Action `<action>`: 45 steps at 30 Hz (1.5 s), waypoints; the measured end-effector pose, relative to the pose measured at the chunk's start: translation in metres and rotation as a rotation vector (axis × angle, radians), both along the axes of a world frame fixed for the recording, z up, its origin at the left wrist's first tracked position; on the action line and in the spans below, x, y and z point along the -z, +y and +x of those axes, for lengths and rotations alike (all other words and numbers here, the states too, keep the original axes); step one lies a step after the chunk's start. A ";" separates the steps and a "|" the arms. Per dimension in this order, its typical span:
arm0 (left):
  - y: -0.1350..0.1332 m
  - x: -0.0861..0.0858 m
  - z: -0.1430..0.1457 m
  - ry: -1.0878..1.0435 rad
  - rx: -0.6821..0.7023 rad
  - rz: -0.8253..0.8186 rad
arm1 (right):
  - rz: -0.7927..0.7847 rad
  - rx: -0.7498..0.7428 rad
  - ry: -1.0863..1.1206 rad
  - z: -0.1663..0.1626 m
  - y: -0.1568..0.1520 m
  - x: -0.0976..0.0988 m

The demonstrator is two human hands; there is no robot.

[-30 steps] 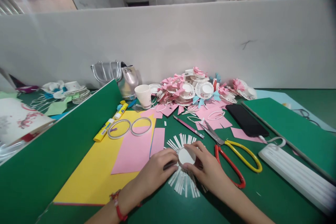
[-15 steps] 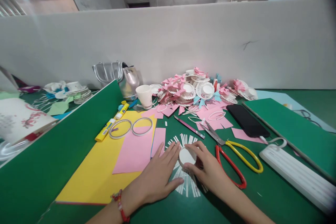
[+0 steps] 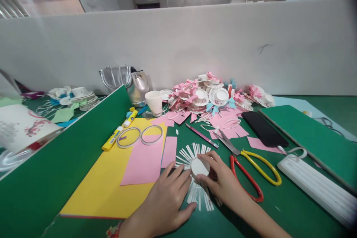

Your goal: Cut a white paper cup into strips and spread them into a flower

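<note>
A white paper cup (image 3: 200,167), its wall cut into many narrow strips that fan outward, rests bottom up on the green table in front of me. My right hand (image 3: 219,176) grips the round base between thumb and fingers. On the left, my left hand (image 3: 169,195) is open, palm down, with its fingertips at the strips on that side and its thumb stretched toward the lower strips. Just right of my right hand, scissors (image 3: 237,152) with one red and one yellow handle lie spread open.
Yellow paper (image 3: 103,186) and pink sheets (image 3: 142,167) lie left, with two tape rolls (image 3: 128,137) and glue sticks (image 3: 113,139). Behind are a whole paper cup (image 3: 154,102), a pile of small paper hats (image 3: 200,95), a utility knife (image 3: 202,135), a phone (image 3: 263,129) and a power strip (image 3: 315,189).
My left hand has drawn back toward me and down, uncovering more strips at the upper left. My right hand keeps its hold on the cup's base.
</note>
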State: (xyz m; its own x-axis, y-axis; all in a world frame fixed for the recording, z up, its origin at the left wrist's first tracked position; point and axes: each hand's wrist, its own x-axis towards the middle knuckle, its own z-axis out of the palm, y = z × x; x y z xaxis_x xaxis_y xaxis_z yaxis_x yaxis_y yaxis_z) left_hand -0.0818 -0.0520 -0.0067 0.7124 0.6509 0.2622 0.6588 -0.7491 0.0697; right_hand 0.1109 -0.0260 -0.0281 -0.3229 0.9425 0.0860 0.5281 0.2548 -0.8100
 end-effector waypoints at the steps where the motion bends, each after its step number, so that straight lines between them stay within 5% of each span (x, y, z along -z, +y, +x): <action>1: 0.000 0.002 0.000 -0.002 0.015 0.013 | 0.001 0.002 0.000 0.000 0.000 0.000; 25: -0.001 0.012 0.002 -0.042 0.073 0.096 | -0.008 -0.015 -0.017 0.000 0.000 -0.002; 32: 0.002 0.010 0.006 -0.102 0.105 -0.028 | -0.003 -0.006 -0.028 -0.001 0.000 -0.002; 39: 0.021 0.008 0.001 -0.352 -0.043 -0.066 | 0.020 -0.018 -0.021 0.000 0.001 0.000; 41: 0.029 0.009 0.002 -0.312 -0.145 -0.060 | 0.020 -0.019 -0.019 0.000 0.000 0.001; 45: 0.037 0.013 0.005 -0.178 -0.091 -0.044 | 0.027 -0.014 -0.013 -0.001 -0.001 0.002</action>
State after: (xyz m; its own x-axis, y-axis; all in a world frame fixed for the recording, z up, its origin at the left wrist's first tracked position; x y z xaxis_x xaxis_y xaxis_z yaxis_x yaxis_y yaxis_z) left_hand -0.0767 -0.0147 -0.0197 0.5951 0.7243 0.3483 0.6980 -0.6806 0.2228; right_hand 0.1097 -0.0272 -0.0303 -0.3376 0.9352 0.1068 0.5350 0.2840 -0.7957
